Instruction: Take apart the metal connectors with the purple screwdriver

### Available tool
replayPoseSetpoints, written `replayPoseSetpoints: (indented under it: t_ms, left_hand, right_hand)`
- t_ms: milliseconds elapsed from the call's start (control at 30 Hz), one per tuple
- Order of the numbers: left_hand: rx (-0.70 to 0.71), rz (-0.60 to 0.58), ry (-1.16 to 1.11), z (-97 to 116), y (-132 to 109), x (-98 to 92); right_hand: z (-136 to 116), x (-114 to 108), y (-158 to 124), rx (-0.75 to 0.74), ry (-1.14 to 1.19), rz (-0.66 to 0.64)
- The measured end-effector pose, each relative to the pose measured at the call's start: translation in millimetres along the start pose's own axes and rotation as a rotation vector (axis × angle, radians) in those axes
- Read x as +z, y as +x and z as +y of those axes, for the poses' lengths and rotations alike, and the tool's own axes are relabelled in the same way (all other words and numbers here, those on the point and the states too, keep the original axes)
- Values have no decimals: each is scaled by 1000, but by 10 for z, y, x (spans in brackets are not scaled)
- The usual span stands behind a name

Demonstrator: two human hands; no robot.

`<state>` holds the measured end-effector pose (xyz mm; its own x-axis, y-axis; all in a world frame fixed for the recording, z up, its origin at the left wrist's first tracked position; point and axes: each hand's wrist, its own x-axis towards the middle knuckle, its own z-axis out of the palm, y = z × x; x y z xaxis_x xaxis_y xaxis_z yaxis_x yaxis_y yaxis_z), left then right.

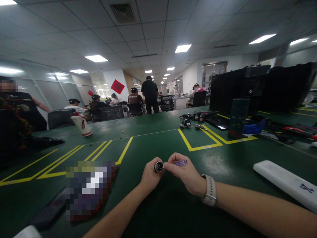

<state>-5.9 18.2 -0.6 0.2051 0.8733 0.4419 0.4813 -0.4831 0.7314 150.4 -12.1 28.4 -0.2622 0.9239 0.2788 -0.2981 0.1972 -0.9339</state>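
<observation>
My left hand (150,175) is closed around a small cylindrical part (158,166) with a silver rim. Its open end faces me, and the inside looks dark. In my right hand (187,173) is a small screwdriver (181,163) with a clear purple handle, pinched between thumb and fingers. The screwdriver's thin shaft points left to the mouth of the cylindrical part; whether its tip touches anything inside is too small to tell. Both hands are close together above the green table (146,145).
Several metal cylindrical parts (187,123) lie near yellow tape (205,146). A dark bottle (238,118) and blue object (255,127) stand right. A white bar (284,181) lies nearer. Left are a blurred-out package (92,190), a dark phone-like slab (49,210) and a cup (82,125).
</observation>
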Motion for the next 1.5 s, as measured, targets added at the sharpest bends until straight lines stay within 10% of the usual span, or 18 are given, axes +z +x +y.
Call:
replayPoseSetpoints:
  t_ms: [333, 1500]
  left_hand:
    - [-52, -60, 52, -27, 56, -6]
    - [12, -93, 187, -9, 138, 6]
  right_hand:
    - [118, -159, 169, 39, -61, -202]
    - [306, -281, 261, 43, -15, 11]
